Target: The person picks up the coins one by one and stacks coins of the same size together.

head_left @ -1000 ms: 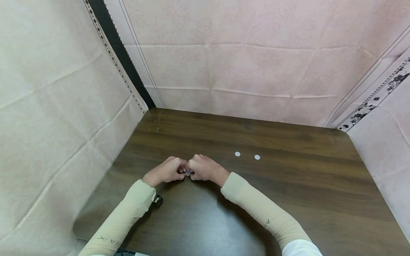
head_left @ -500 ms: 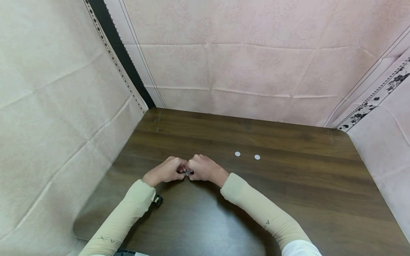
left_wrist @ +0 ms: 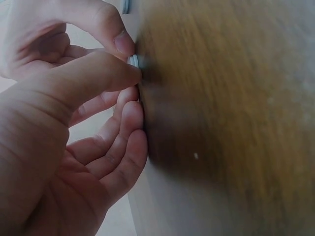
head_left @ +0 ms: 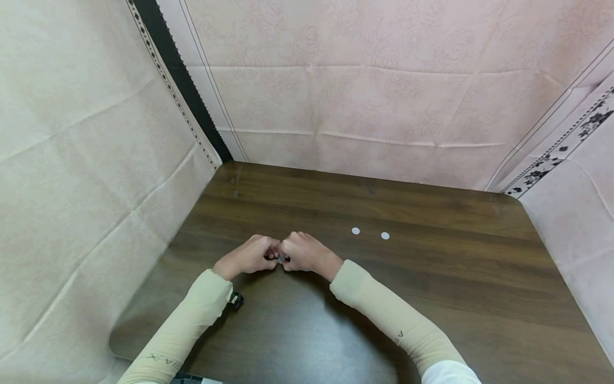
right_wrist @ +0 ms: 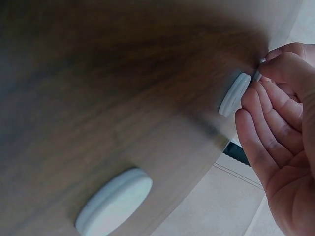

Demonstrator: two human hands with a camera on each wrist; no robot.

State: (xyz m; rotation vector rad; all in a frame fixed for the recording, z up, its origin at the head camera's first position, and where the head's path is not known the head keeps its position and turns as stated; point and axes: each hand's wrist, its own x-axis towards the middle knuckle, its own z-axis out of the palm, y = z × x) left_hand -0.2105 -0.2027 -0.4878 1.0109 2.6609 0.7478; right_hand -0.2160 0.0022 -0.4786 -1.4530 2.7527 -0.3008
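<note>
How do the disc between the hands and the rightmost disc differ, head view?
Held disc sits between left hand and right hand; rightmost disc lies apart from both. Held disc is partly covered; rightmost disc shows whole. Held disc looks greyer; rightmost disc whiter. Both are pale.

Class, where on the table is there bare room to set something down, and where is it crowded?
Bare table lies right of the two white discs, behind them toward the pink cloth, and between the left sleeve and right sleeve. It is crowded where the left hand and right hand meet, holding a small disc.
</note>
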